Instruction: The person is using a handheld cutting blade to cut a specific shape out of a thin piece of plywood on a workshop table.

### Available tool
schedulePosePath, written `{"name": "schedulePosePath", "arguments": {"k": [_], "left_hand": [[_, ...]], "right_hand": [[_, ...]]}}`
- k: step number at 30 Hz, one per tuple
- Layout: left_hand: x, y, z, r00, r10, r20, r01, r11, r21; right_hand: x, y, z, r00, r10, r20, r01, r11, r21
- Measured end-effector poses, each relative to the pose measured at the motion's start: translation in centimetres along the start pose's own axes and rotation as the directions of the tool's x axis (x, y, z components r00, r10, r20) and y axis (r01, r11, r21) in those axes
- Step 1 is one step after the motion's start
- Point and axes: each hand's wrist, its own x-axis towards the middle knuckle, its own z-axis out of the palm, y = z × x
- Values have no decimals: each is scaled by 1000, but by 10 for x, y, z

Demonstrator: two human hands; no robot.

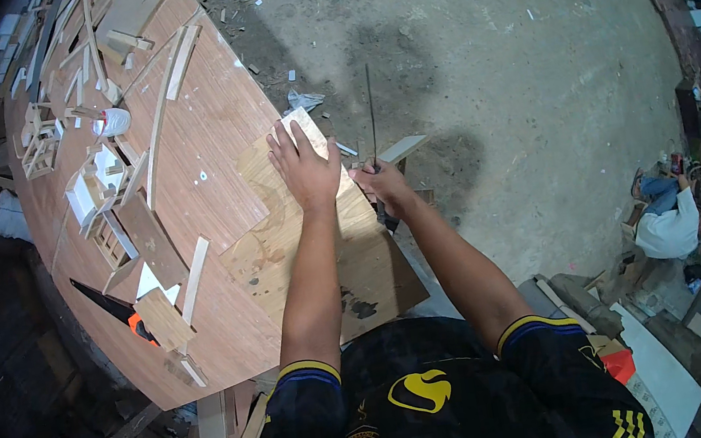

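Left hand [306, 170] lay flat, fingers spread, pressing down on a pale rectangular plywood offcut [309, 132] at the right edge of the long brown wooden workbench [206, 150]; nothing was gripped, palm open. The offcut rested on a larger tan plywood sheet [301, 253] that overhung the same edge.

Right hand [383, 186] was closed around the handle of a thin dark-bladed handsaw [370, 109], blade running away from the person just beside the offcut, off the bench edge.

Judgement: the offcut looked light, thin and stiff, prone to sliding or chattering, with splintery edges. Best held by flat pressure near the cut line, fingers clear of the blade.

Also noted: 1 orange-handled saw [117, 313] near the bench's near edge, scattered pale wood strips [197, 276], and a seated person in white [670, 228] on the concrete floor [508, 62], well apart.
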Motion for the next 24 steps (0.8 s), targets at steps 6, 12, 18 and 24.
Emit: {"name": "schedulePosePath", "arguments": {"k": [6, 12, 18, 24], "left_hand": [[0, -1, 0, 999, 14, -35, -15, 1000, -9], [1, 2, 0, 1000, 2, -19, -3, 999, -48], [1, -3, -1, 998, 3, -55, -8, 995, -103], [-3, -6, -5, 1000, -4, 1, 4, 999, -42]], "right_hand": [[2, 10, 1, 998, -35, 44, 23, 969, 247], [3, 10, -2, 999, -52, 18, 46, 973, 225], [-7, 3, 8, 995, -90, -37, 95, 983, 158], [-9, 3, 15, 984, -131, -118, 149, 976, 157]]}}
